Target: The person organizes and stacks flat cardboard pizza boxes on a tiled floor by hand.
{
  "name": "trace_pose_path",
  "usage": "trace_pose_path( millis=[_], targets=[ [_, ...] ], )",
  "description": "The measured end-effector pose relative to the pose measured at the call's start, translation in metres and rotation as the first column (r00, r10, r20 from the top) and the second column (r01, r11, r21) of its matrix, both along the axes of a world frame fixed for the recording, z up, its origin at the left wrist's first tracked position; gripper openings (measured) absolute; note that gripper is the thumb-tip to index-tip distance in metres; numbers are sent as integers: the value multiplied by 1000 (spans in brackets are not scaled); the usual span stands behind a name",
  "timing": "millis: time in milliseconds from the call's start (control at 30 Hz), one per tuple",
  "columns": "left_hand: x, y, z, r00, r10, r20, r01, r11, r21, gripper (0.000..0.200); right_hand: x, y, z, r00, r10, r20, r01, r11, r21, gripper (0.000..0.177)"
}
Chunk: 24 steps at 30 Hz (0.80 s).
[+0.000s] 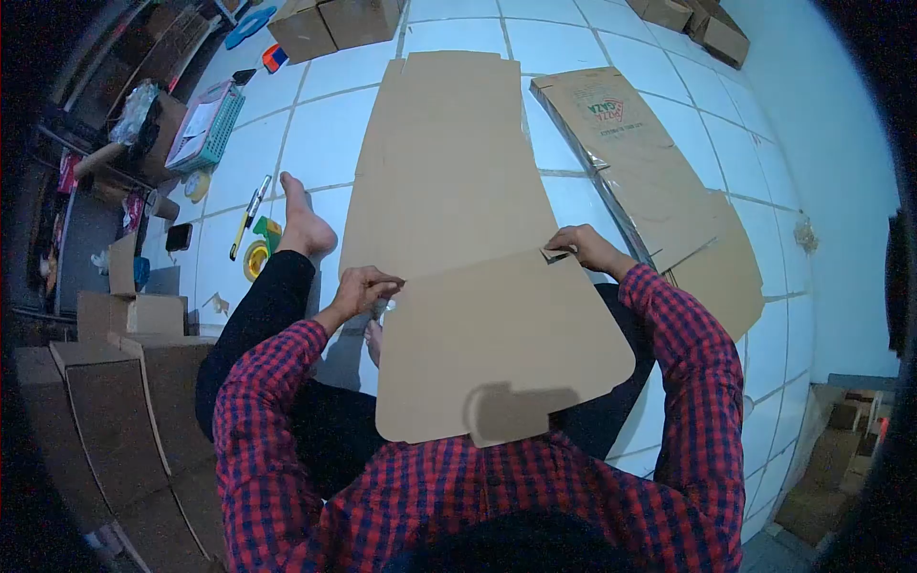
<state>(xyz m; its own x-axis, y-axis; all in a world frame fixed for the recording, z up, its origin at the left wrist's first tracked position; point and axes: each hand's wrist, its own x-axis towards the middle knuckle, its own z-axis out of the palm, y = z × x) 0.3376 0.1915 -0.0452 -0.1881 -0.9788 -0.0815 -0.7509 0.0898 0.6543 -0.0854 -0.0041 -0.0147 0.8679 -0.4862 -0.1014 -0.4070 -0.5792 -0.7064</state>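
Sits on the tiled floor (325,129), with brown boxes (110,411) at far left. Farther up, has a black phone (179,237) lying near a teal basket (212,129) of papers. Then comes to a marker and cutter (250,215), set side by side near a yellow tape roll (256,260), just beside the bent leg. Pinches the upper left corner of a cardboard panel (506,344) with the left hand (363,289), grip closed, fingertips together. Keeps the panel across the lap, casting a shadow near the bottom edge, below a long cardboard sheet (449,162) lying flat ahead; cannot tell whether joined to it. Holds a small dark-edged flap at the panel's upper right corner with the right hand (585,248), grip clamped on it. Farther right, has flat printed cardboard (635,143) lying slanted, partly over another brown sheet (740,267).
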Motion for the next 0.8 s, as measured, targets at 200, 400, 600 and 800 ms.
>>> trace_pose_path(
  millis=[200, 400, 600, 800],
  targets=[
    [-3, -17, 6, 982, 185, 43, -183, 982, -49, 38, -1, -21, -30, 994, -37, 101, 26, 995, 101, 30],
    [-14, -14, 16, 786, -147, 600, 382, 879, -286, 46, 1, -21, -30, 993, 59, 98, -56, 998, -35, 32],
    [-8, -21, -7, 919, -216, 330, 309, 914, -264, 43, 1, -19, -27, 993, 20, 118, -28, 997, 74, 27],
    [-9, -25, -6, 989, 146, -38, -151, 960, -235, 38, 3, -24, -43, 970, -220, 107, 194, 958, 213, 29]
  ],
)
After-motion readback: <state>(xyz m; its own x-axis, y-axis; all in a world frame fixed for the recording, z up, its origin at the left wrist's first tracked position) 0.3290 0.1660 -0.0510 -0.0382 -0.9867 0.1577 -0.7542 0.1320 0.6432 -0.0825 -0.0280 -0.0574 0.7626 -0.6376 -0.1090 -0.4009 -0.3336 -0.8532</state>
